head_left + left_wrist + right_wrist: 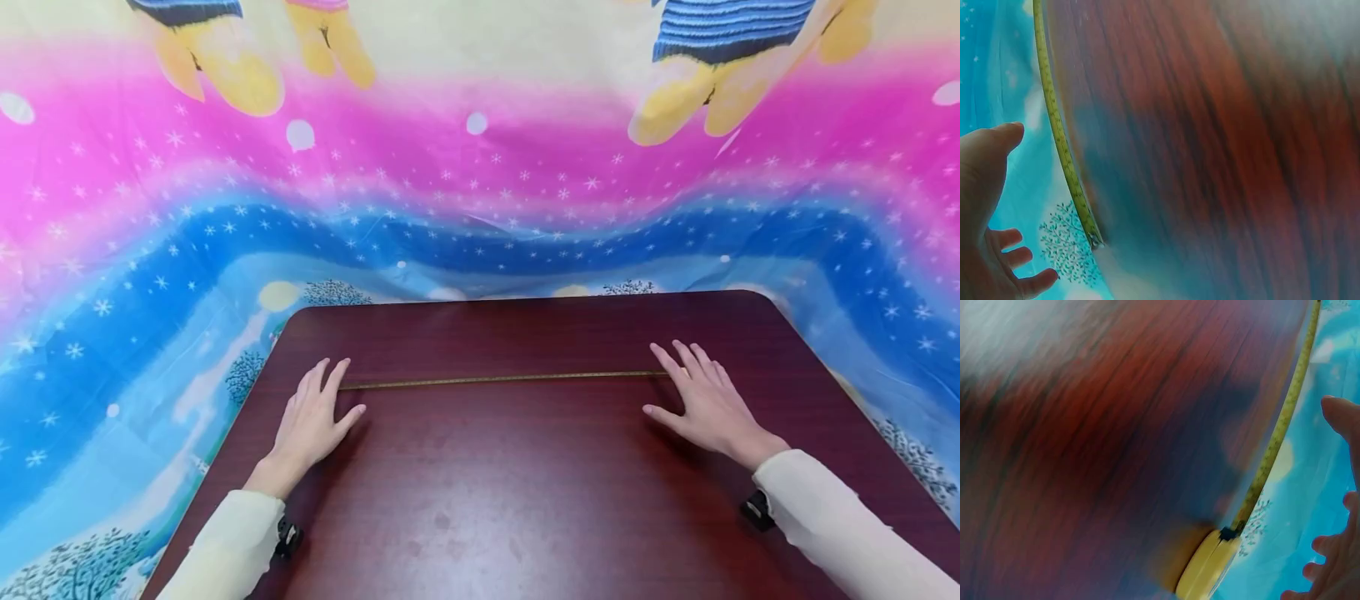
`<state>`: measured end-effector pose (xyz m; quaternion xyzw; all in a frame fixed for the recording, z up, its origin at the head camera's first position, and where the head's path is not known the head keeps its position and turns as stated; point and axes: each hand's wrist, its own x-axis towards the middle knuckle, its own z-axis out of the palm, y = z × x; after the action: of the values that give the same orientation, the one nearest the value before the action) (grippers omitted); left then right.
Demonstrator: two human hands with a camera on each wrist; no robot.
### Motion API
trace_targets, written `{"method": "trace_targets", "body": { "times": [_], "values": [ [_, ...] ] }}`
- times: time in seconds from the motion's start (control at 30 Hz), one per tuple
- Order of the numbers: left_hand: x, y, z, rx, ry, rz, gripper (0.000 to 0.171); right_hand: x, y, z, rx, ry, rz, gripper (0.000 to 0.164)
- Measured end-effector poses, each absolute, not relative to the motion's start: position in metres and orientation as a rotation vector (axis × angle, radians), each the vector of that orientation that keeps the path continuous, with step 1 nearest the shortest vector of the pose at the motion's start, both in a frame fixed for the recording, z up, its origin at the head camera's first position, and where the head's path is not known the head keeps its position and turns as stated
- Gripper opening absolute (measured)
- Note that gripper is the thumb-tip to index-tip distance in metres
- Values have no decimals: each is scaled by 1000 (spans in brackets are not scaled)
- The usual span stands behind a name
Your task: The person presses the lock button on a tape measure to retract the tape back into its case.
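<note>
The yellow blade [487, 380] of a tape measure stretches across the dark red table, on its edge or nearly so. Its metal hook [1095, 240] shows at the left end in the left wrist view. At the other end sits the yellow case [1210, 565], mostly hidden behind the right hand in the head view. My left hand [311, 417] hovers by the hook end, fingers spread and holding nothing. Near the case, my right hand [708, 404] is likewise spread, thumb apart from the fingers, with nothing gripped.
The glossy wooden table [450, 483] has rounded far corners. Behind and beside it hangs a pink and blue patterned cloth [480, 183] with snowflakes, reaching down past the table's edges. Dark bands with small devices [757, 510] sit at both wrists.
</note>
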<state>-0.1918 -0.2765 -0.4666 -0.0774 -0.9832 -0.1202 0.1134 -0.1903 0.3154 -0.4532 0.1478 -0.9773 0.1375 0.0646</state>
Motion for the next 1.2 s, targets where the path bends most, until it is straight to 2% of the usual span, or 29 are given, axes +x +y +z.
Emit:
{"method": "trace_targets", "body": {
  "times": [0.43,0.97,1.2],
  "values": [
    [-204,-292,-466,-152,-2922,-376,74,-194,346,-456,350,-3024,376,97],
    [-215,-305,-467,-242,-2997,-538,67,-201,367,-461,343,-3089,386,92],
    [-218,-312,-471,-238,-3000,-667,64,-203,372,-464,361,-3146,405,96]
  ]
}}
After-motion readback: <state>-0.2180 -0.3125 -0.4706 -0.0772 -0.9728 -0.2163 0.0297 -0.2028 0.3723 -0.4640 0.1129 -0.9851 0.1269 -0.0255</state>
